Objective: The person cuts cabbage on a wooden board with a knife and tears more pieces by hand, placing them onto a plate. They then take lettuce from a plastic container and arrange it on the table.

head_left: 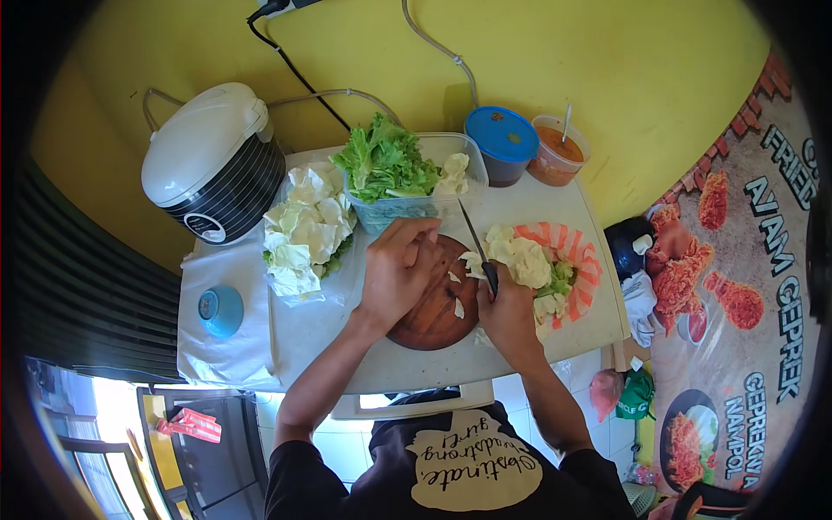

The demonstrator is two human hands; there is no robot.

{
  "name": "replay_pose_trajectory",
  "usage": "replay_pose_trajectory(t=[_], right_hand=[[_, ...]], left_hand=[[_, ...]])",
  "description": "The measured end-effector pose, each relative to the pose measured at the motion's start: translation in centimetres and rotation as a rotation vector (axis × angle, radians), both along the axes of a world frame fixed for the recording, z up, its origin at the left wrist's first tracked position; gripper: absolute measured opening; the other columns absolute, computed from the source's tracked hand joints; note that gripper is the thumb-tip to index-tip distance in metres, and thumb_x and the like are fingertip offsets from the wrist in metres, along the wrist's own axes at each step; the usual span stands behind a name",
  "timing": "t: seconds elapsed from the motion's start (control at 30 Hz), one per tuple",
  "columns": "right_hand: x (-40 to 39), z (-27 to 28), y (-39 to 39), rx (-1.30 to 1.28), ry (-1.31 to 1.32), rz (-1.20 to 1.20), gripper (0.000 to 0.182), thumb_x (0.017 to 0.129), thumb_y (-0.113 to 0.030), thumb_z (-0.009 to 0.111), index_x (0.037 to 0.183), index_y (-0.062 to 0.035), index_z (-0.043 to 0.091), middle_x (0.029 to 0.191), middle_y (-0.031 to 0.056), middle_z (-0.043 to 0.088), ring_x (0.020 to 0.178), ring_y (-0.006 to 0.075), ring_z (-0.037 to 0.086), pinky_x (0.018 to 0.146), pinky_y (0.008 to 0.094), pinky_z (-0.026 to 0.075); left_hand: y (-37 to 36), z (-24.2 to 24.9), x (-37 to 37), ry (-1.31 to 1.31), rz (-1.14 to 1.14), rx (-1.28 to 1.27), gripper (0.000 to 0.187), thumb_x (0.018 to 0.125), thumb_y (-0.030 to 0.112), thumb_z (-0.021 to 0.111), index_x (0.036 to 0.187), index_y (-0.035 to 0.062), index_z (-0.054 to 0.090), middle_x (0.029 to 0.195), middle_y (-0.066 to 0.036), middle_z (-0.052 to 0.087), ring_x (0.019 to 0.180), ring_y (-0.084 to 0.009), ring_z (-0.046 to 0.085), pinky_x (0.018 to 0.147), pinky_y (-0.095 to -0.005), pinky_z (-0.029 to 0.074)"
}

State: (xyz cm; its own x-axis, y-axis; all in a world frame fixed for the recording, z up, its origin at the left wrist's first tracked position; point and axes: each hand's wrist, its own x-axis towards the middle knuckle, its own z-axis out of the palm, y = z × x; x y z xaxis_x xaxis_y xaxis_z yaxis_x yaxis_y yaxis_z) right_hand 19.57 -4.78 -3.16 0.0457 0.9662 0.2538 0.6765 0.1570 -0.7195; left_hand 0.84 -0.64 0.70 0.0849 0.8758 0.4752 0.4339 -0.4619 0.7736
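Note:
My right hand (510, 316) grips the black handle of a knife (473, 234), its blade pointing up and away toward the plastic tub (394, 215). Over the left part of a round wooden cutting board (425, 327) is my left hand (400, 270), fingers curled inward; whatever they may hold is hidden. A few small scraps of cabbage (459, 308) lie on the board. Just beyond the knife hand, cabbage leaves (520, 258) and some green lettuce (563, 277) rest on a red-and-white striped wrapper (579, 247). Lettuce (381, 160) fills the clear tub behind the board.
More cabbage leaves (303, 230) sit in a plastic bag at left, near a rice cooker (212, 160) and a blue bowl (221, 310). Behind right stand a blue-lidded container (501, 134) and an open tub of orange sauce (557, 149) with a spoon. A food banner (737, 286) hangs at right.

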Motion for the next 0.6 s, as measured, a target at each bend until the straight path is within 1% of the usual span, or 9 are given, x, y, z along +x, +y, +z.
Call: replay_pose_trajectory(t=[0.1, 0.13, 0.17, 0.23, 0.27, 0.43, 0.5, 0.53, 0.6], right_hand=[[0.6, 0.4, -0.3, 0.141, 0.058, 0.047, 0.024, 0.091, -0.007, 0.066, 0.112, 0.0028, 0.061, 0.067, 0.0126, 0.062, 0.052, 0.0218, 0.062, 0.048, 0.0339, 0.047], [0.8, 0.8, -0.4, 0.251, 0.092, 0.092, 0.023, 0.094, -0.009, 0.064, 0.114, 0.0022, 0.06, 0.063, 0.008, 0.06, 0.045, 0.0154, 0.058, 0.042, 0.0306, 0.043], [0.7, 1.1, -0.5, 0.248, 0.093, 0.1, 0.023, 0.094, -0.009, 0.064, 0.114, 0.0022, 0.06, 0.063, 0.008, 0.06, 0.045, 0.0154, 0.058, 0.042, 0.0306, 0.043], [0.7, 2.2, -1.1, -0.122, 0.654, 0.176, 0.022, 0.097, -0.009, 0.061, 0.115, 0.0036, 0.061, 0.062, 0.0008, 0.06, 0.05, 0.0146, 0.057, 0.047, 0.029, 0.045], [1.1, 3.7, -1.5, -0.433, 0.799, 0.15, 0.02, 0.099, -0.011, 0.061, 0.114, 0.0021, 0.063, 0.075, -0.0017, 0.064, 0.064, 0.0105, 0.061, 0.057, 0.0263, 0.049], [0.5, 1.8, -0.7, -0.354, 0.7, 0.184, 0.026, 0.099, -0.015, 0.062, 0.117, 0.0027, 0.061, 0.086, 0.0033, 0.067, 0.075, 0.0116, 0.064, 0.068, 0.0275, 0.051], [0.1, 0.8, -0.5, -0.24, 0.634, 0.232, 0.028, 0.099, -0.016, 0.063, 0.119, 0.0034, 0.06, 0.087, 0.0048, 0.067, 0.078, 0.0122, 0.064, 0.07, 0.0286, 0.051], [-0.3, 0.5, -0.5, -0.139, 0.521, 0.223, 0.029, 0.098, -0.016, 0.062, 0.12, 0.0041, 0.059, 0.087, 0.0073, 0.067, 0.078, 0.0142, 0.065, 0.07, 0.0305, 0.052], [-1.0, 0.9, -0.9, -0.04, 0.408, 0.22, 0.03, 0.098, -0.015, 0.062, 0.121, 0.0048, 0.058, 0.086, 0.0098, 0.067, 0.078, 0.0162, 0.066, 0.07, 0.0324, 0.052]], left_hand=[[-1.1, -0.9, -1.0, -0.059, -0.108, -0.13, 0.032, 0.091, 0.005, 0.068, 0.122, -0.001, 0.063, 0.115, -0.016, 0.067, 0.096, -0.0274, 0.069, 0.083, -0.0348, 0.055], [-1.4, -1.4, -0.9, -0.062, -0.098, -0.131, 0.032, 0.091, 0.005, 0.068, 0.122, -0.001, 0.063, 0.115, -0.016, 0.067, 0.096, -0.0274, 0.069, 0.083, -0.0348, 0.055], [-1.6, -2.0, -0.7, -0.206, -0.211, -0.2, 0.035, 0.092, 0.007, 0.068, 0.125, -0.0017, 0.061, 0.12, -0.014, 0.065, 0.098, -0.0245, 0.069, 0.084, -0.0343, 0.055], [-1.9, -2.5, -0.6, -0.349, -0.323, -0.271, 0.037, 0.093, 0.009, 0.068, 0.128, -0.0024, 0.059, 0.125, -0.013, 0.063, 0.099, -0.0216, 0.069, 0.085, -0.0337, 0.055], [-1.9, -2.6, -0.6, -0.415, -0.402, -0.336, 0.039, 0.094, 0.01, 0.069, 0.129, -0.0028, 0.058, 0.128, -0.012, 0.061, 0.1, -0.0198, 0.068, 0.086, -0.0327, 0.055], [-2.0, -3.7, -1.4, -0.573, -0.462, -0.506, 0.038, 0.094, 0.007, 0.069, 0.129, -0.0021, 0.059, 0.126, -0.01, 0.062, 0.098, -0.0156, 0.068, 0.08, -0.0306, 0.057], [-2.6, -3.5, -1.7, -0.448, -0.294, -0.583, 0.04, 0.09, 0.008, 0.072, 0.127, -0.0018, 0.06, 0.106, -0.01, 0.071, 0.084, -0.016, 0.071, 0.068, -0.0315, 0.057], [-2.8, -3.3, -1.8, -0.45, -0.291, -0.585, 0.04, 0.09, 0.008, 0.072, 0.127, -0.0018, 0.06, 0.106, -0.01, 0.071, 0.084, -0.016, 0.071, 0.068, -0.0315, 0.057], [-3.1, -2.9, -2.1, 0.089, -0.007, -0.303, 0.045, 0.085, 0.009, 0.077, 0.125, -0.0031, 0.061, 0.088, -0.011, 0.075, 0.07, -0.015, 0.072, 0.063, -0.0272, 0.057]])
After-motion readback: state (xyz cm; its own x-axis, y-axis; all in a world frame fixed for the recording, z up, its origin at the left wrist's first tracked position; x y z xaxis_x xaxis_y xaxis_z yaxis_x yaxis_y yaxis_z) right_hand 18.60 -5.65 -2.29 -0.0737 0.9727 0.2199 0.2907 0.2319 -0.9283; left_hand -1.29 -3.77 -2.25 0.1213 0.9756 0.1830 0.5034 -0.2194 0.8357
